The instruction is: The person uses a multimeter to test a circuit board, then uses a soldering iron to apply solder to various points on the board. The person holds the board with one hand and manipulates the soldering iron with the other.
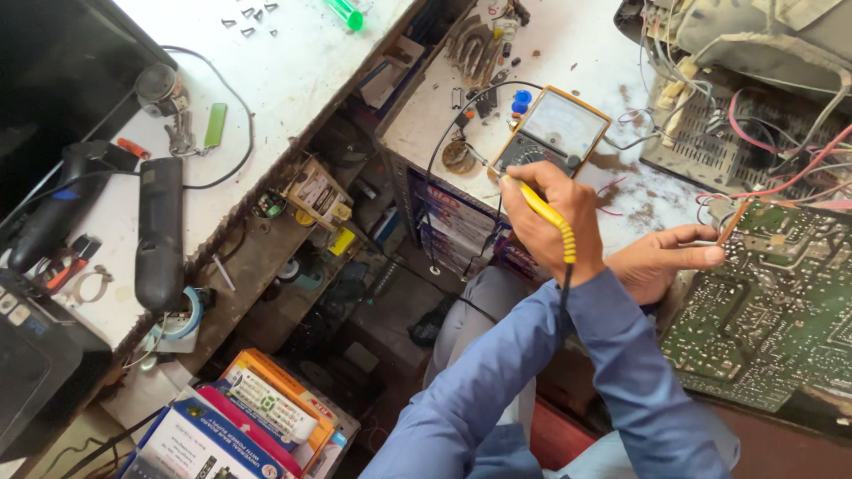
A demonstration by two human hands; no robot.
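Observation:
My arms are crossed, both in blue sleeves. My right hand [552, 220] lies on top and grips a yellow test probe [546, 213] with a black lead, its fingers at the dial of a yellow-framed analog multimeter [555, 131]. My left hand [664, 262] reaches under it to the right and pinches a thin red probe [733, 222] against the top edge of a green circuit board [772, 310]. The board leans tilted at the bench's right end.
An opened appliance chassis [745, 98] with loose red and white wires stands behind the board. A stained white bench [577, 53] carries small parts. On the left bench lie a black handheld tool [160, 231], a green lighter [216, 124] and a green marker [344, 13]. Boxes [257, 417] are stacked below.

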